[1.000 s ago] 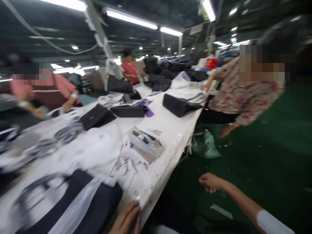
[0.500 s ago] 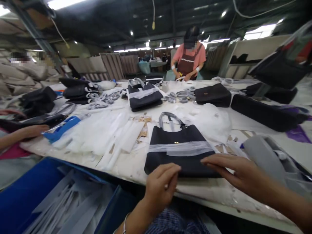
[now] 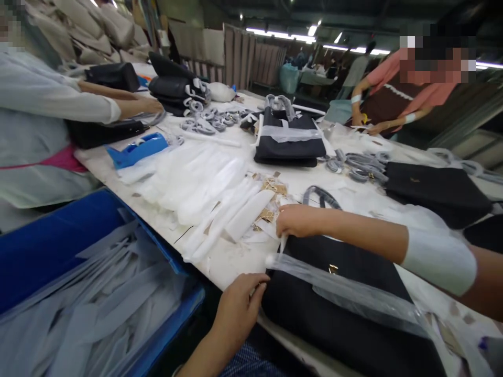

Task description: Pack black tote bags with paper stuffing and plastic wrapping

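A black handbag (image 3: 341, 314) with a small gold clasp lies at the table's front edge, a translucent wrapping band (image 3: 353, 293) across its front. Its wrapped grey handle (image 3: 322, 195) shows partly behind my right forearm. My left hand (image 3: 239, 306) is closed, thumb and fingers pinching the bag's left edge near the end of the band. Over the bag's upper left corner reaches my right hand (image 3: 296, 220), its fingers closed on a thin white strip (image 3: 282, 244) that hangs below them.
White foam sheets (image 3: 196, 183) and tags (image 3: 271, 188) lie left of the bag. A blue tape dispenser (image 3: 139, 150) stands beyond. Below left is a blue bin (image 3: 188, 301) of pale strips. Another wrapped bag (image 3: 288, 144) stands behind. Two co-workers' hands work at the table.
The view has swung left and closer to the bag. My right hand has gone from the bag's right side to its upper left corner. My left hand is now at its left edge.
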The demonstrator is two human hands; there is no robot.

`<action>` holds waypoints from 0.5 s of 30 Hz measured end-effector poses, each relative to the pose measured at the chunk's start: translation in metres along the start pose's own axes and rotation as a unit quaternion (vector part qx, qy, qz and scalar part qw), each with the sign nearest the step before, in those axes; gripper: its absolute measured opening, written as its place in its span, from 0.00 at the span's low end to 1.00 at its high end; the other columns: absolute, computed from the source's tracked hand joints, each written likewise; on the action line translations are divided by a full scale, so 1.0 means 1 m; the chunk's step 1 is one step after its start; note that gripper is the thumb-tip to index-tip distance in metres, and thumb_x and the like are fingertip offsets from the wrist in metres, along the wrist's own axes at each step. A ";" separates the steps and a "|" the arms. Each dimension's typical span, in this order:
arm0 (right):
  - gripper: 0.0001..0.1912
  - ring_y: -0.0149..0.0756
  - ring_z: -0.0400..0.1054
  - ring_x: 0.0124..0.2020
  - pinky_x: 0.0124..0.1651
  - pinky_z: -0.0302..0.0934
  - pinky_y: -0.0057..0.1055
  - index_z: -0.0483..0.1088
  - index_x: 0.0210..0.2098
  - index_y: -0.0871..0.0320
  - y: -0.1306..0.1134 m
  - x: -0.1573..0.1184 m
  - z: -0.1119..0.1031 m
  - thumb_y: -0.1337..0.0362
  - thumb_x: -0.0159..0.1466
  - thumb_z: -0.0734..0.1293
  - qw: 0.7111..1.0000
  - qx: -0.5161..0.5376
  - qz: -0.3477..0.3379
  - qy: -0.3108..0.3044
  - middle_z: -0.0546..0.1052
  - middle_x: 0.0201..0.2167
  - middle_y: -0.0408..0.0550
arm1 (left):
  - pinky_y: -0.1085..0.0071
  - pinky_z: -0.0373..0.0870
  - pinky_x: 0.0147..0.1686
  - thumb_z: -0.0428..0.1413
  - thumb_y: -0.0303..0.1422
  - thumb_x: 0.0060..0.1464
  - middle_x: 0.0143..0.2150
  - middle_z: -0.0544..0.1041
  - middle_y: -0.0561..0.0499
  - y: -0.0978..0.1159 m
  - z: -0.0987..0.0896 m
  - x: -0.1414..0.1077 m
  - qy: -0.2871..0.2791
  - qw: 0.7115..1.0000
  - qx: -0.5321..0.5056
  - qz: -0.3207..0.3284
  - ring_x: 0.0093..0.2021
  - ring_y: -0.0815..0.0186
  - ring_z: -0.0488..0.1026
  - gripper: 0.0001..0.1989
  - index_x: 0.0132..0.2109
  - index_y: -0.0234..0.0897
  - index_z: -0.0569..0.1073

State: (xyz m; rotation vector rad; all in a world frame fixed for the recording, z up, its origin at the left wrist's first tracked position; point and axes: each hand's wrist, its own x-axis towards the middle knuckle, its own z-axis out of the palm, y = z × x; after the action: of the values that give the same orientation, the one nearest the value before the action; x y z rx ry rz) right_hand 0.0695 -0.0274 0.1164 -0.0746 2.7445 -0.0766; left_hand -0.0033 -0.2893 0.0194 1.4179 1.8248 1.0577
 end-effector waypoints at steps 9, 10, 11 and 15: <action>0.09 0.27 0.70 0.26 0.28 0.54 0.20 0.81 0.35 0.56 0.026 0.044 -0.010 0.61 0.55 0.74 0.929 0.204 -0.061 -0.303 0.81 0.26 0.38 | 0.72 0.70 0.41 0.53 0.27 0.60 0.38 0.80 0.52 0.017 -0.011 0.035 -0.172 0.983 0.045 -0.041 0.40 0.63 0.77 0.13 0.45 0.45 0.79; 0.08 0.27 0.70 0.26 0.28 0.54 0.20 0.81 0.34 0.56 0.027 0.046 -0.005 0.62 0.55 0.74 0.919 0.226 -0.072 -0.315 0.80 0.25 0.37 | 0.72 0.70 0.40 0.53 0.27 0.60 0.37 0.80 0.52 0.018 -0.010 0.038 -0.189 0.980 0.041 -0.044 0.39 0.63 0.77 0.12 0.44 0.45 0.80; 0.07 0.26 0.69 0.25 0.28 0.54 0.20 0.81 0.34 0.56 0.027 0.047 0.001 0.63 0.54 0.74 0.909 0.245 -0.085 -0.325 0.80 0.25 0.36 | 0.73 0.70 0.39 0.53 0.27 0.60 0.36 0.80 0.52 0.018 -0.009 0.040 -0.203 0.978 0.035 -0.045 0.39 0.63 0.77 0.12 0.43 0.45 0.80; 0.06 0.27 0.68 0.25 0.29 0.55 0.21 0.81 0.34 0.56 0.022 0.042 0.025 0.65 0.56 0.73 0.884 0.309 -0.131 -0.325 0.80 0.24 0.37 | 0.73 0.69 0.38 0.54 0.31 0.61 0.36 0.81 0.52 0.012 -0.001 0.041 -0.228 0.972 0.022 -0.051 0.38 0.62 0.77 0.10 0.43 0.46 0.80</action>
State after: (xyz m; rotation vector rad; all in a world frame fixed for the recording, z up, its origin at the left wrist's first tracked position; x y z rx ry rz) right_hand 0.0397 -0.0087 0.0758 -0.2419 1.9158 -0.8325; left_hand -0.0086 -0.2486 0.0309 1.4342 1.5701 0.5805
